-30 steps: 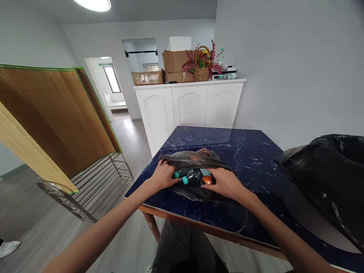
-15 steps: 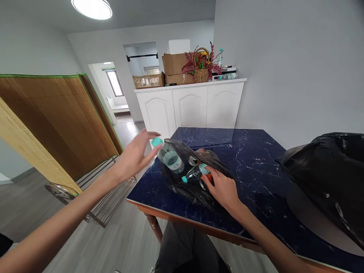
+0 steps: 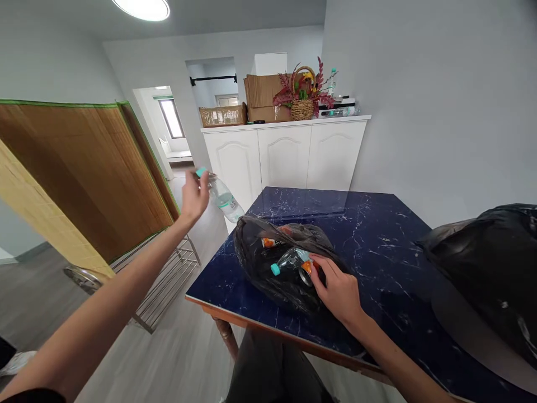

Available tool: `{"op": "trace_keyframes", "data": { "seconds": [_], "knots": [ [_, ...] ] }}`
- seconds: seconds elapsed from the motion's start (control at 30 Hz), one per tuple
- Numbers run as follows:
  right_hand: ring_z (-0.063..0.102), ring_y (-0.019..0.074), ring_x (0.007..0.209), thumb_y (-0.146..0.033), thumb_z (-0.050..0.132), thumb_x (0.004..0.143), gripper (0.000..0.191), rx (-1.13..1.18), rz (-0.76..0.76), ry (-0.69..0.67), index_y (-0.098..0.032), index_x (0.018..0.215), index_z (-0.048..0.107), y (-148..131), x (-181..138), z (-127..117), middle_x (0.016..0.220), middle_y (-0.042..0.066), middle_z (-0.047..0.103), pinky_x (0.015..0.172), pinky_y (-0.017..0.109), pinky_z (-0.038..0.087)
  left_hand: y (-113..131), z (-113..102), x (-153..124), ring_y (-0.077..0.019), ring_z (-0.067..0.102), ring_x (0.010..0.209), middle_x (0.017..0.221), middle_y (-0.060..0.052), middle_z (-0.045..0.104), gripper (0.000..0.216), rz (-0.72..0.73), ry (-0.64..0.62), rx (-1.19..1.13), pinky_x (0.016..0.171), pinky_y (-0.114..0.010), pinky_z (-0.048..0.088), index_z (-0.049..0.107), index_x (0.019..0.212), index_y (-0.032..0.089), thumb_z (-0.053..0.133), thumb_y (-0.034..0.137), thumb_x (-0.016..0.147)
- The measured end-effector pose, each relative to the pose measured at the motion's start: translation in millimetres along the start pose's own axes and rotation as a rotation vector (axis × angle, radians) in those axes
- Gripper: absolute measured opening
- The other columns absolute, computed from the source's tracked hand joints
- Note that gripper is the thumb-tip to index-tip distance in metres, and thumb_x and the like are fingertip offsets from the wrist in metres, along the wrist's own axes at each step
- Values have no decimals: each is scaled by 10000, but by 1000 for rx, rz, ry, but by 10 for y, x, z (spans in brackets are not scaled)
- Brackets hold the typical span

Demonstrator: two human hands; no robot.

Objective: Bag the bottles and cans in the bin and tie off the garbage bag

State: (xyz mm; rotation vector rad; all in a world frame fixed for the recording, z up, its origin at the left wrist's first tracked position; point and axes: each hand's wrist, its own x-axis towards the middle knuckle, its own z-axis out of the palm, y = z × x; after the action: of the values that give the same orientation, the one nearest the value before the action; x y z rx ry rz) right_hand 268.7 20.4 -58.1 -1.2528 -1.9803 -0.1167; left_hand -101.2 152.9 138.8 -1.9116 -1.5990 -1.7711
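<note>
My left hand (image 3: pixel 193 196) is raised off the table's left side, closed on a clear plastic bottle (image 3: pixel 222 197) with a teal cap near its neck. A small black plastic bag (image 3: pixel 260 263) lies open on the dark blue marble table (image 3: pixel 369 240). Inside it show another teal-capped bottle (image 3: pixel 287 262) and cans with orange markings (image 3: pixel 268 242). My right hand (image 3: pixel 338 285) rests on the bag's right side, fingers curled against the bag's mouth and the can (image 3: pixel 306 271) there.
A large black bag (image 3: pixel 490 268) bulges at the table's right. White cabinets (image 3: pixel 285 157) stand behind, carrying cardboard boxes (image 3: pixel 262 92) and a flower basket (image 3: pixel 302 95). A bamboo mat over a metal rack (image 3: pixel 79 184) stands to the left on the grey floor.
My left hand pulled a bottle out of the small bag and lifted it up and to the left. My right hand stayed on the bag.
</note>
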Motion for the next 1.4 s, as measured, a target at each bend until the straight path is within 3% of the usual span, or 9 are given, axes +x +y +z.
{"op": "trace_keyframes", "data": {
  "seconds": [0.17, 0.33, 0.7, 0.87, 1.0, 1.07, 1.2, 1.3, 1.4],
  "knots": [
    [777, 178, 978, -136, 505, 1065, 277, 143, -165, 123, -202, 1266, 683, -62, 6, 24, 1225, 83, 794, 833, 288, 585, -553, 668, -77, -290, 786, 999, 1101, -171, 784, 365, -84, -158, -3, 856, -459, 639, 472, 1105, 218, 518, 574, 1040],
    [727, 241, 951, -66, 599, 980, 286, 180, -271, 154, -253, 1181, 679, -135, 32, 22, 1059, 54, 796, 861, 427, 572, -784, 1033, -126, -291, 777, 1036, 1113, -156, 792, 370, -80, -246, -14, 883, -447, 621, 487, 1126, 225, 506, 584, 1037],
    [569, 284, 1410, 1, 493, 938, 617, 78, -420, -326, -265, 1494, 530, -194, 335, -8, 1487, 94, 638, 1101, 492, 547, -868, 1176, -157, -315, 721, 1191, 1280, -164, 746, 454, -122, -358, -35, 957, -464, 583, 540, 1242, 217, 562, 602, 1002],
    [506, 328, 1475, 65, 513, 862, 727, -50, -447, -508, -234, 1524, 520, -252, 606, 131, 1556, 106, 586, 1063, 511, 581, -835, 986, -259, -343, 554, 1443, 1534, -228, 571, 687, -114, -345, -55, 1145, -524, 483, 424, 1423, 200, 699, 579, 920],
    [585, 315, 1389, 81, 578, 856, 575, -60, -465, -571, -190, 1356, 665, -307, 774, 264, 1346, 129, 712, 1081, 480, 566, -602, 633, -377, -321, 497, 1484, 1573, -229, 500, 604, -83, -229, -46, 1204, -512, 426, 400, 1416, 201, 615, 563, 984],
    [620, 308, 1336, 46, 610, 891, 447, -47, -465, -564, -188, 1259, 710, -347, 817, 243, 1244, 119, 751, 1038, 450, 586, -413, 400, -485, -308, 524, 1444, 1522, -210, 524, 507, -71, -159, -33, 1187, -508, 442, 421, 1376, 209, 559, 541, 1019],
    [637, 274, 1304, -128, 605, 1023, 313, 62, -433, -420, -229, 1309, 683, -545, 816, -94, 1332, 92, 735, 1056, 458, 571, 106, -121, -889, -291, 577, 1325, 1364, -143, 587, 327, 124, -9, 43, 1156, -525, 470, 486, 1293, 249, 541, 449, 1039],
    [640, 257, 1291, -246, 631, 1048, 264, 391, -273, -105, -276, 1305, 682, -868, 743, -503, 1319, 62, 741, 1136, 465, 515, 562, -475, -1329, -276, 630, 1239, 1261, -99, 652, 227, 236, -187, 31, 1108, -502, 517, 532, 1262, 292, 516, 391, 1058],
    [679, 240, 1230, -307, 676, 1025, 240, 727, -131, 13, -302, 1264, 697, -1270, 642, -829, 1280, 33, 750, 1079, 408, 563, 931, -692, -1764, -320, 583, 1387, 1502, -112, 585, 611, 264, -575, -70, 1161, -504, 516, 433, 1507, 353, 692, 453, 963]
  ]
}}
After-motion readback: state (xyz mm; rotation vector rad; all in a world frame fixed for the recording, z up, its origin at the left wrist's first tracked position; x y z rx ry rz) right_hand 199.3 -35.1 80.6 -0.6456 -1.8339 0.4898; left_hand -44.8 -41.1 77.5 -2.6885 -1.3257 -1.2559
